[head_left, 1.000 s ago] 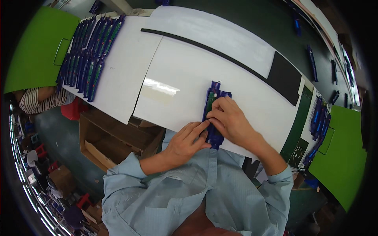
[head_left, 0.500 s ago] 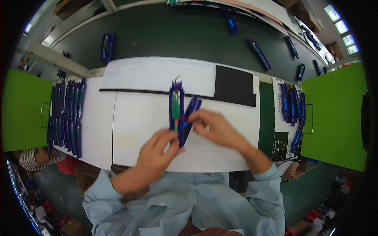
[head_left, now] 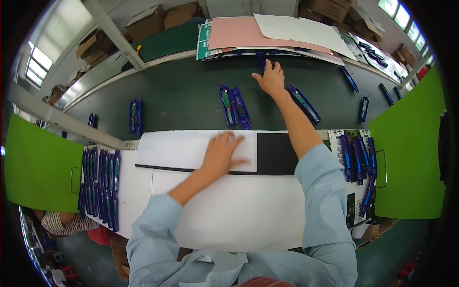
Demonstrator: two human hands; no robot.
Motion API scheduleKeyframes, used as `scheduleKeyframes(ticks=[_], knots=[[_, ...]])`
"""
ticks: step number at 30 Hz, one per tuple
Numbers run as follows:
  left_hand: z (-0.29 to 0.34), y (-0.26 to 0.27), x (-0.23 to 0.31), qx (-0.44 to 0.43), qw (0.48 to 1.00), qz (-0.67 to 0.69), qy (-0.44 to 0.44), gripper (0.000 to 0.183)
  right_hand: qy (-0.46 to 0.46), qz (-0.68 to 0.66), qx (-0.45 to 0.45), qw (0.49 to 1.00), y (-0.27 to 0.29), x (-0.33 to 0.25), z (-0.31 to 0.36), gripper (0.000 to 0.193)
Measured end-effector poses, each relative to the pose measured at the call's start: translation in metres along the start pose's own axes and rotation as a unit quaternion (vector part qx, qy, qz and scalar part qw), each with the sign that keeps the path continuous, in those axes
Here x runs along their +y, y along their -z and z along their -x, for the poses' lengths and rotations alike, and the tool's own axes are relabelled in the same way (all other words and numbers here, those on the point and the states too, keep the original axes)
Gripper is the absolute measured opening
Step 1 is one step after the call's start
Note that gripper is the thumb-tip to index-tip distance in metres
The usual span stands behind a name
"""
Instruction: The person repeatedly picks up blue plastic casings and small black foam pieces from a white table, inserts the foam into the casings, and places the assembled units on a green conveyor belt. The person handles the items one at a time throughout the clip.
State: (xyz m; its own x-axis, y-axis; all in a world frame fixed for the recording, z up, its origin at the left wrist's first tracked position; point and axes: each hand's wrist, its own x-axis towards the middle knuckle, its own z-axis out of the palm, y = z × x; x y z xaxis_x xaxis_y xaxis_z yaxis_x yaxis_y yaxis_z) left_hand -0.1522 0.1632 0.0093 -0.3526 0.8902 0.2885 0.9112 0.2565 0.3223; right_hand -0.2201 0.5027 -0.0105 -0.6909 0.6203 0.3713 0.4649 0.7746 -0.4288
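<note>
My right hand (head_left: pixel 272 79) reaches out over the dark green bench, thumb and fingers apart. Its fingertips are at a blue plastic housing (head_left: pixel 260 58) by the stacked sheets; whether they touch it I cannot tell. Over the white sheet (head_left: pixel 191 148), my left hand (head_left: pixel 221 153) hovers, slightly blurred, fingers spread and holding nothing. Beyond it on the bench lie a blue housing with a green circuit board (head_left: pixel 226 104) and a second blue housing (head_left: pixel 240 109) side by side, with a red wire between them. Another blue housing with a board (head_left: pixel 305 103) rests right of my right hand.
Rows of filled blue housings (head_left: pixel 100 184) stand at the left, near a green panel (head_left: pixel 43 167). More blue housings (head_left: pixel 358 160) lie at the right beside another green panel (head_left: pixel 406 148). Pink and white sheets (head_left: pixel 239 33) are stacked at the back.
The housing with the board and its blue mate have gone from between my hands to the bench beyond. Both hands have let go, and the right has stretched far forward. The view has shifted forward.
</note>
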Motion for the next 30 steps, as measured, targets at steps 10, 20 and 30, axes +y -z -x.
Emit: scheduleKeyframes(ticks=[10, 20, 30], knots=[[0.055, -0.013, 0.039, 0.008, 0.996, 0.077, 0.034, 0.049, 0.048, 0.025, -0.085, 0.995, 0.065, 0.054, 0.039, 0.056], [0.056, 0.018, 0.077, -0.05, 0.851, 0.471, 0.226, 0.066, -0.009, -0.161, -0.184, 0.97, 0.161, 0.012, 0.192, 0.049], [0.148, 0.014, 0.096, -0.019, 0.794, 0.515, 0.322, 0.052, -0.004, -0.291, -0.241, 0.926, 0.211, -0.068, 0.424, 0.061]])
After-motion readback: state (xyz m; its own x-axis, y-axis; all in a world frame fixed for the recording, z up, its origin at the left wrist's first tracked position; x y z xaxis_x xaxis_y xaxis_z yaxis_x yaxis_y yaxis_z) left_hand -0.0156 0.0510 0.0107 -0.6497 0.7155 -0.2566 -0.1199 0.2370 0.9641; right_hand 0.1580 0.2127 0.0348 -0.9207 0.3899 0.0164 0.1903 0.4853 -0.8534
